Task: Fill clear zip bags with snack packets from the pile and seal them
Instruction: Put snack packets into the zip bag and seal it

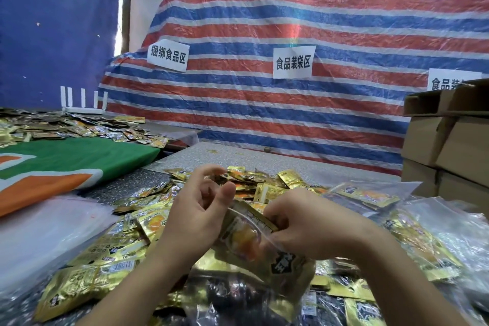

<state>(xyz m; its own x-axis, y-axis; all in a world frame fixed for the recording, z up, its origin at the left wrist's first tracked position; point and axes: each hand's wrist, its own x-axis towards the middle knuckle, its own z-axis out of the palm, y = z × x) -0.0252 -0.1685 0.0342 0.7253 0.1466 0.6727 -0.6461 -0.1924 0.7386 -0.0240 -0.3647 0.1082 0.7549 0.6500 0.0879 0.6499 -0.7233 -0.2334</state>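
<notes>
Right hand [304, 225] pinching zip bag [254, 249] mouth | left hand [195, 209] loose-fingered, steadying it | packets in, unsealed | pile [254, 182] mid-table, plenty left

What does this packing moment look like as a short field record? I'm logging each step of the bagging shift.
activity: working on the mouth of a clear zip bag that holds gold packets
left hand: at the bag's left edge, thumb raised, fingers loosely curled
right hand: pinches the bag's top edge
bag seal: cannot tell
supply: pile of gold snack packets behind the hands
filled bags: at right
empty bags: stack at left
surroundings: cardboard boxes, striped tarp
</notes>
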